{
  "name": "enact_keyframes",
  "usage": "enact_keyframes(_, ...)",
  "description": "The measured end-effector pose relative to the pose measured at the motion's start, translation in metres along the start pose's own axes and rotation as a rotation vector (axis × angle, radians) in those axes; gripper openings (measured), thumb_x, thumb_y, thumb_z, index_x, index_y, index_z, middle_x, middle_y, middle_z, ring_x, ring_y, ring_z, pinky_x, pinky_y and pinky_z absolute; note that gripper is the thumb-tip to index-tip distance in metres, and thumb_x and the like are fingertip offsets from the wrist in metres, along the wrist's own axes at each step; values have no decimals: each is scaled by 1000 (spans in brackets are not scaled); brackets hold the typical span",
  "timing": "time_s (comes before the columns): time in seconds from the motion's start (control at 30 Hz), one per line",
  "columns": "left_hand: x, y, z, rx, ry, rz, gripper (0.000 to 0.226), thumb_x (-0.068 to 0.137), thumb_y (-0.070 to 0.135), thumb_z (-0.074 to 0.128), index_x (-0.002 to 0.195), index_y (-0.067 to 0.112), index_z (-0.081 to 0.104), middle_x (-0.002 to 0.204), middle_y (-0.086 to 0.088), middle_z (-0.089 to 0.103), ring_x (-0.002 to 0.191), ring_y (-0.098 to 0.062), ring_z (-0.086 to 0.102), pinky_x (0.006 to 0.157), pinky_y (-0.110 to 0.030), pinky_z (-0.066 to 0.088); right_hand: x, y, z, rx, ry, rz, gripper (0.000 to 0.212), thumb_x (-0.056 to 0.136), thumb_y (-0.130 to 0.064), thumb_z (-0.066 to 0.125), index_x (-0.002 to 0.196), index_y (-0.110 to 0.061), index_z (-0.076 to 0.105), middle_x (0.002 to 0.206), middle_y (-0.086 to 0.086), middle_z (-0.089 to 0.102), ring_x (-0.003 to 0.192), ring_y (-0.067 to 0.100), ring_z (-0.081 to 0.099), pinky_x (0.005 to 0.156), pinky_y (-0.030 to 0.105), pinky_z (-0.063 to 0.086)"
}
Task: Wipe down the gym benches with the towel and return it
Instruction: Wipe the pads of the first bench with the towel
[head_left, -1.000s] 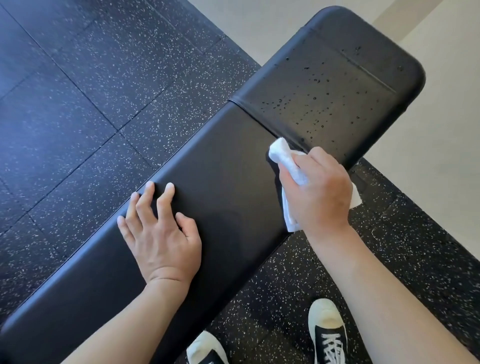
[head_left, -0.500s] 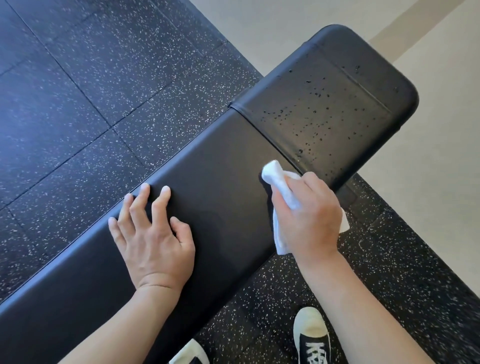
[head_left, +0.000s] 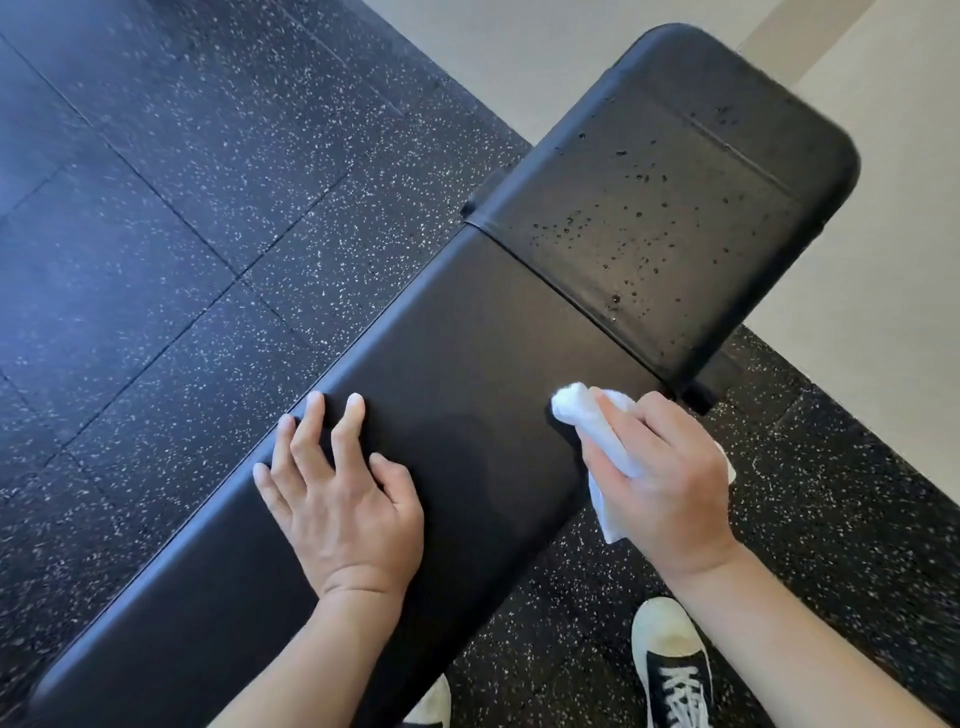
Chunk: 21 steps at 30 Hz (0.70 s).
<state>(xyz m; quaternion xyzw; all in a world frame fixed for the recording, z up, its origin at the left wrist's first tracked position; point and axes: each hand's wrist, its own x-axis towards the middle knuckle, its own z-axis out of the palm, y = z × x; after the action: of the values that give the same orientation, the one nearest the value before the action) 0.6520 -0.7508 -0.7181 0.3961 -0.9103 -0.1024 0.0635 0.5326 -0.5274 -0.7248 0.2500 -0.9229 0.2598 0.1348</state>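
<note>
- So, writing first: the right shoe is black w/ a white toe and has white letters on its side, but they are cut off at the picture's edge and I can't read them. No other words show.
- The bench is black and long. Its long line runs from the bottom left corner up to the top right.
- It has 2 pads. The long pad is near the person; the short pad is at the far right end, w/ a thin gap between them.
- The short pad has lots of little water drops on it.
- The towel is white and bunched up. It sits on the long pad, near the gap and close to the bench's right edge. A bit hangs down past that edge.
- The right hand has its fingers curled round the towel and holds it down on the pad.
- The left hand lies flat on the long pad w/ fingers straight and spread out, holding nothing. Its fingertips reach the far edge.
- The floor is dark w/ white specks. Past it, at the top right, the floor is pale.
- A 2nd shoe peeks out at the bottom.
</note>
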Motion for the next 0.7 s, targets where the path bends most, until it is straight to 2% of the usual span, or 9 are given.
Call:
enact_keyframes(0.03, 0, -1, 0, -2, -6, 2, 57, 89, 27, 45, 145, 19, 56, 160, -10, 42, 153, -39, 32, 125, -65, 16, 1, 3, 0, -24, -27, -22, 18, 100, -13, 63, 100, -15, 80, 71, 0, 46, 62, 22, 36, 56, 36, 42)
enact_keyframes(0.1, 1, -2, 2, -6, -23, -3, 58, 89, 26, 46, 146, 20, 52, 161, -8, 40, 154, -38, 30, 126, -65, 14, 1, 3, -1, -28, -70, 60, 22, 104, -21, 59, 104, -19, 81, 73, 0, 50, 64, 23, 39, 59, 36, 44)
enact_keyframes(0.17, 0, -3, 3, -9, -28, 3, 58, 89, 26, 45, 147, 21, 50, 162, -7, 38, 155, -37, 28, 125, -66, 15, 2, -10, -2, -13, -42, 229, 20, 102, -17, 63, 92, -20, 80, 70, 2, 52, 62, 25, 40, 57, 38, 45)
enact_keyframes(0.27, 2, -2, 3, -35, -27, 29, 58, 91, 27, 43, 148, 20, 50, 163, -8, 38, 155, -36, 27, 124, -66, 16, 17, -37, -1, 59, 94, 537, 18, 88, -10, 77, 72, -14, 71, 63, 3, 50, 59, 29, 49, 53, 39, 48)
enact_keyframes(0.37, 3, -2, 1, -35, -69, 18, 59, 93, 29, 39, 151, 21, 47, 165, -7, 35, 157, -35, 23, 126, -65, 12, 24, -47, 0, 183, 115, 774, 25, 92, -28, 72, 70, -21, 65, 73, 3, 57, 70, 26, 58, 67, 45, 52)
enact_keyframes(0.43, 1, -2, 0, -33, -96, 26, 61, 93, 33, 38, 154, 23, 45, 167, -5, 32, 158, -33, 20, 127, -64, 10, 14, -55, 1, 283, 199, 876, 17, 92, -30, 72, 76, -29, 68, 80, 0, 60, 76, 22, 60, 74, 45, 52)
enact_keyframes(0.5, 0, -7, -2, -38, -105, 43, 66, 92, 40, 39, 156, 25, 43, 169, -2, 30, 159, -31, 17, 128, -62, 7, -6, -74, 3, 343, 269, 907, 7, 91, -25, 74, 86, -26, 71, 87, -1, 64, 80, 20, 60, 78, 45, 51)
enact_keyframes(0.6, 1, -10, -2, -27, -136, 101, 72, 89, 50, 37, 159, 30, 37, 171, 4, 25, 161, -30, 12, 127, -67, 5, -51, -109, 10, 394, 263, 879, 10, 92, -19, 75, 90, -19, 66, 87, -3, 60, 76, 17, 56, 71, 38, 47)
enact_keyframes(0.7, -4, -15, -3, -9, -201, 382, 70, 91, 47, 35, 161, 37, 33, 174, 9, 19, 164, -24, 5, 127, -64, 1, -91, -143, 18, 450, 271, 871, 11, 95, -21, 70, 93, -19, 59, 90, -4, 55, 78, 13, 55, 70, 27, 45)
